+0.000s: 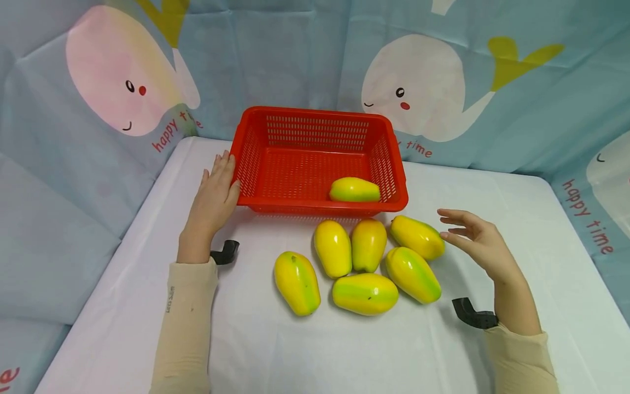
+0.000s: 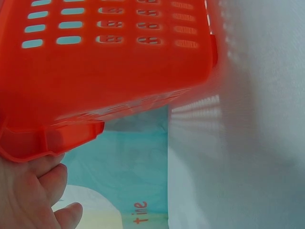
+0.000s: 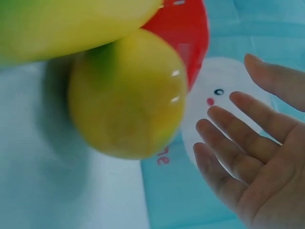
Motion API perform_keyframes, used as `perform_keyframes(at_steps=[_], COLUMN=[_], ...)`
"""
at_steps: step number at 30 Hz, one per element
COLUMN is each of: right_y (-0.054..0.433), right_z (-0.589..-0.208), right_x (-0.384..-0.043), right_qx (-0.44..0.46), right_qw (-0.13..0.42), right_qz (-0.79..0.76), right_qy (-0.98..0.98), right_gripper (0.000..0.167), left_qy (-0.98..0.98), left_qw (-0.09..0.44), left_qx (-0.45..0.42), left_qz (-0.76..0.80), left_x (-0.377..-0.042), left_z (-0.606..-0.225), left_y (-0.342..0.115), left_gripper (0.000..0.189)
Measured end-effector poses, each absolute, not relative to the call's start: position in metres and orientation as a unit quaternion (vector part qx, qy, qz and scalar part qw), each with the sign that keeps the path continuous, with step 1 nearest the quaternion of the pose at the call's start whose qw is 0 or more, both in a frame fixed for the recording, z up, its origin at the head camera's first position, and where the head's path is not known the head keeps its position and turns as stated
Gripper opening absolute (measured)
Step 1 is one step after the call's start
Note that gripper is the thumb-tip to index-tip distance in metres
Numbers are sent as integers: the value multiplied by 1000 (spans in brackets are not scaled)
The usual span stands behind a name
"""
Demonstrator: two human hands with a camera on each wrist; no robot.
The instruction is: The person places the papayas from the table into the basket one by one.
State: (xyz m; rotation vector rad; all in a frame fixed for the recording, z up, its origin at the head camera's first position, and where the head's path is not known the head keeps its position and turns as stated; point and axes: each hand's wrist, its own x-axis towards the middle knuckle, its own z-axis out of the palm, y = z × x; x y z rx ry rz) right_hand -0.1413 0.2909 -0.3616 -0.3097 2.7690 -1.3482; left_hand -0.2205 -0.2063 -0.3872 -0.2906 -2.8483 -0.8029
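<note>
My left hand (image 1: 213,189) rests against the left rim of a red plastic basket (image 1: 315,207), its fingers straight along the outside. In the left wrist view, the fingertips (image 2: 55,179) show at the rim's underside. My right hand (image 1: 474,238) is held with fingers spread and holds nothing. Its fingertips are close to the right end of a yellow-green papaya (image 1: 417,237) lying in front of the basket's right corner. The right wrist view shows the open palm beside the rounded end of a papaya (image 3: 127,100). One papaya (image 1: 355,190) lies inside the basket, at its front right.
Several more papayas lie grouped in front of the basket, among them one at the left (image 1: 297,283) and one lying sideways (image 1: 365,294). A white cloth (image 1: 320,355) covers the table. Blue whale-print fabric (image 1: 295,54) stands behind and along the sides.
</note>
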Motion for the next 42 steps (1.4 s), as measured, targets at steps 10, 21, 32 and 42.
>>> perform_keyframes(at_steps=[10, 21, 32, 42], right_y=[291, 277, 276, 279], right_z=[-383, -393, -396, -398], right_x=[-145, -152, -155, -157], right_qx=[-77, -79, -79, -79], right_qw=[50, 71, 95, 139], right_qz=[-429, -427, -422, -417], right_qy=[899, 898, 898, 895], right_gripper=[47, 54, 65, 79], left_qy=[-954, -953, -953, -952], left_qw=[85, 86, 90, 88], left_qx=[-100, -100, -99, -100], left_qz=[-270, -271, -271, -275], left_x=[-221, -222, -223, -222], left_z=[-388, -388, -388, -388], left_y=[-205, -207, -207, -206], left_gripper=[60, 59, 59, 58])
